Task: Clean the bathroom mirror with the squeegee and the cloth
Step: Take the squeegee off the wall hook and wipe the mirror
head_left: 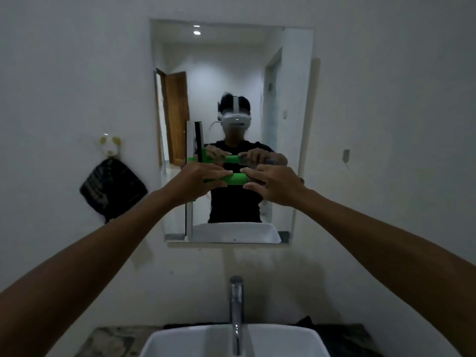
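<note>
Mirror (283,124): rigid glass fixed to the wall, fragile, so keep your pressure even. Squeegee (233,178) sits against the glass at mid-height, blade upright: light, stiff plastic, green handle probably slick. Left hand (199,176) wraps the handle near the head; right hand (275,182) pinches its end, fingers loosely spread. Grip mid-handle.

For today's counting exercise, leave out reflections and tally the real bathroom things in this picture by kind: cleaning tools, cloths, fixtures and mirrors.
Cleaning tools: 1, the green squeegee
Cloths: 1, the dark cloth hanging on the wall
Fixtures: 2, the tap and the basin
Mirrors: 1, the mirror
Total: 5
</note>
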